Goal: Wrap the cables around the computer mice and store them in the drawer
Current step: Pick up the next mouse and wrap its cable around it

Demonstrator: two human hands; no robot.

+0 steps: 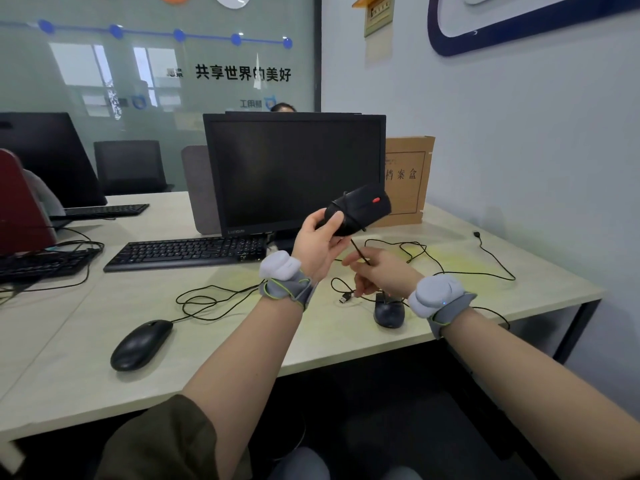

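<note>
Gripping black mouse (358,209) w/ red wheel above desk (86,358), L hand (320,242) curls round its rear; cable turns cross the body. R hand (379,271) pinches loose cable (360,252) just below. Two more mice (140,344) (389,311) lie on the pale desk, cables sprawled. Behind: monitor (294,171), keyboard (187,252), brown file box (407,178), glass partition (156,64), white wall (519,133)

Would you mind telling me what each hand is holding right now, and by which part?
The left hand grips the raised black mouse by its rear end. The right hand pinches that mouse's cable just below it.
</note>
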